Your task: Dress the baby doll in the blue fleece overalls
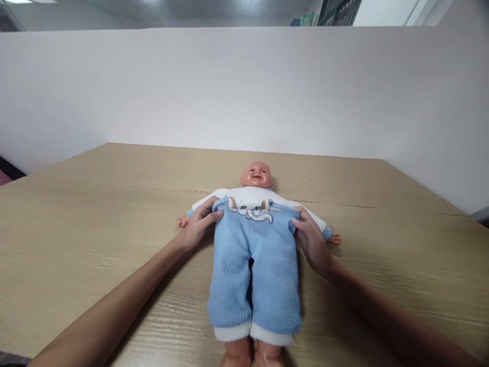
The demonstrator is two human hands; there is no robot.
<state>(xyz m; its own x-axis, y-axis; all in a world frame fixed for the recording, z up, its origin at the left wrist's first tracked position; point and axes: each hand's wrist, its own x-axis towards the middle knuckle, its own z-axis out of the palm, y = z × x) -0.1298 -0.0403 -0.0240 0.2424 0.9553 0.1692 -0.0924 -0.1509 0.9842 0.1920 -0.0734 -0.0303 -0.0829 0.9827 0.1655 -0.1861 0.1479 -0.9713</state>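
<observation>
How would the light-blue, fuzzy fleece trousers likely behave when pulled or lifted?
The light-blue, fuzzy fleece trousers are probably floppy, since their upper corners fold at the left hand and right hand. The fuzzy pile suggests they're not slippery. Lifting might tug the pinkish, smooth doll, whose legs emerge below the white cuffs.

We can read no words, labels, brands, numbers or signs here. The elephant picture (260, 214) at the waist of the doll (256, 176), near the middle of the desk (114, 229), bears no lettering that we can make out. Beyond the desk's far edge, above the white wall (244, 92), a green object (306, 19) is too small and blurred for us to read.
</observation>
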